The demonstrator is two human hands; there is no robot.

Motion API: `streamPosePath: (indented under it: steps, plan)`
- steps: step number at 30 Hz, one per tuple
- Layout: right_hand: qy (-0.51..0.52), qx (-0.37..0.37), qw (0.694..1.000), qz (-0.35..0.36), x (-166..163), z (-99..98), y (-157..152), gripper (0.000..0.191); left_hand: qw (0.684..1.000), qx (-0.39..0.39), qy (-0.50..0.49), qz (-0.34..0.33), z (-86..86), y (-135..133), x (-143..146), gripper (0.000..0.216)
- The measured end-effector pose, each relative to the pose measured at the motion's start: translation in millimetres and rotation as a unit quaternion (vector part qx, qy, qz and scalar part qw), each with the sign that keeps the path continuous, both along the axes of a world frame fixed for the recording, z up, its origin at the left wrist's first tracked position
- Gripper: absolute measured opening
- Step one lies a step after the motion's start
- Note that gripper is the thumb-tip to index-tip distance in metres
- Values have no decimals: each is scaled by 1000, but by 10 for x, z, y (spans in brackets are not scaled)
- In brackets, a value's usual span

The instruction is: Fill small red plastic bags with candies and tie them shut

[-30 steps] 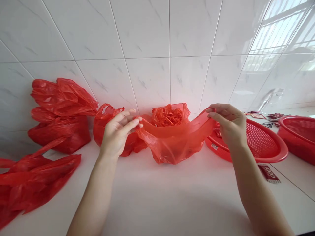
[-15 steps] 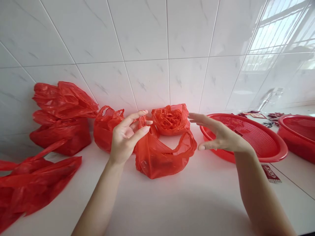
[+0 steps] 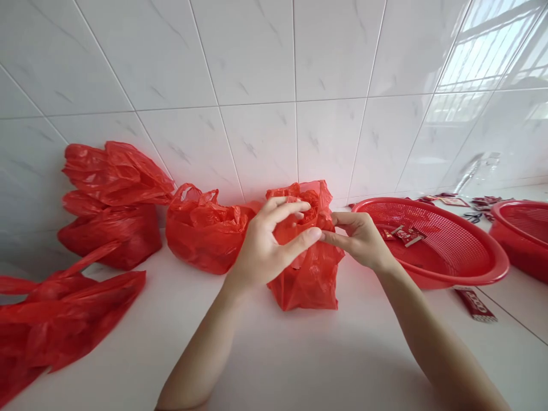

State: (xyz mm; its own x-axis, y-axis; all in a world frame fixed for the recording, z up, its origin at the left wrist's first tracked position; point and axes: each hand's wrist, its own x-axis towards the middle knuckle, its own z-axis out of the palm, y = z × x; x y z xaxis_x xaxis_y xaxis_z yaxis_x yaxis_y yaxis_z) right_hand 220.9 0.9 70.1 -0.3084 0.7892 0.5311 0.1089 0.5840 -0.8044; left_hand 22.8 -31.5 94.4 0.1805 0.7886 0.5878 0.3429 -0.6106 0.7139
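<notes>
While the right hand (image 3: 362, 238) has its grip clamped on the upper right edge of a red plastic bag (image 3: 308, 288), the left hand (image 3: 263, 246) arches over that bag's left side, thumb and fingers apart. The bag stands on the middle of the white table (image 3: 274, 359). Right of it sits a red basket (image 3: 496, 273) holding small packets (image 3: 409, 235); a filled red sack (image 3: 205, 242) lies to the left.

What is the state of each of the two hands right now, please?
Left hand: open, thumb and fingers apart; contact with the red bag cannot be told.
Right hand: closed, seemingly pinching the red bag's upper edge.
</notes>
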Motion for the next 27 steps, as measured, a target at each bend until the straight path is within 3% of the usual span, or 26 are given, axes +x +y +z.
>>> streamPosePath:
  steps: [4,6,11,16,27]
  plan:
    - [-5,-3,1000,23,31,9,5,39,998,51,23,11,-25,74,147,15]
    - [-14,1,999,40,63,24,5,34,998,59,19,5,-14,101,183,17]
    - [-17,10,1000,15,104,59,-15,32,999,14,-18,-25,10,112,220,18]
    - [-24,0,999,33,158,86,-27,29,998,3,-3,-57,17,170,188,14]
    - [110,-74,991,26,171,64,6,31,986,-51,-137,-75,18,314,135,24]
